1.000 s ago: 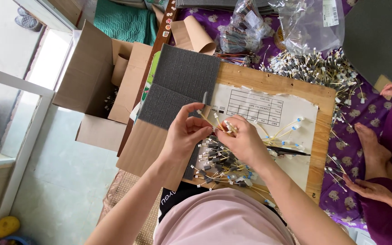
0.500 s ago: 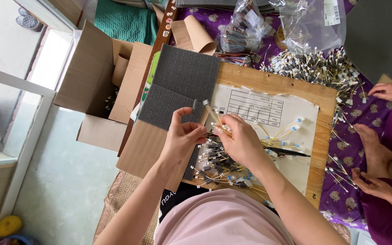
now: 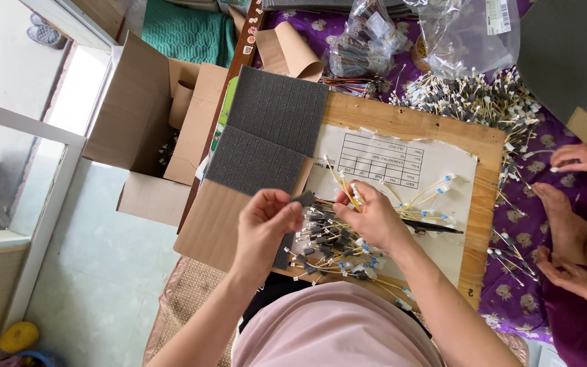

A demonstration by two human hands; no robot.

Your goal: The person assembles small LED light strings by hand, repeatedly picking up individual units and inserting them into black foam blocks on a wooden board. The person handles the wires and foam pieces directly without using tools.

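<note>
Left hand [image 3: 265, 221] grip pinches a small dark foam piece [image 3: 304, 198] between thumb and fingertips, held up just above the wire pile. Right hand [image 3: 374, 216] grip is closed around a thin yellow wire [image 3: 338, 179] with a white end, its tip sticking up and left toward the foam piece; the two hands sit close together, foam and wire nearly meeting. Under both hands lies a pile of short wires [image 3: 331, 248] with dark and white ends, on a white paper sheet [image 3: 402, 160] with a printed table. Sheet rests on a wooden board [image 3: 412, 122]. Left of the board, two grey foam pads [image 3: 266, 136] scored into squares lie on brown cardboard [image 3: 208, 221]. Further left an open cardboard box [image 3: 137, 115]. Above the board, a bigger heap of wires [image 3: 470, 98] and clear plastic bags [image 3: 467, 30] on purple cloth [image 3: 511, 285]. At right edge, another person's hands [image 3: 582, 158] and a bare foot [image 3: 565, 217].
</note>
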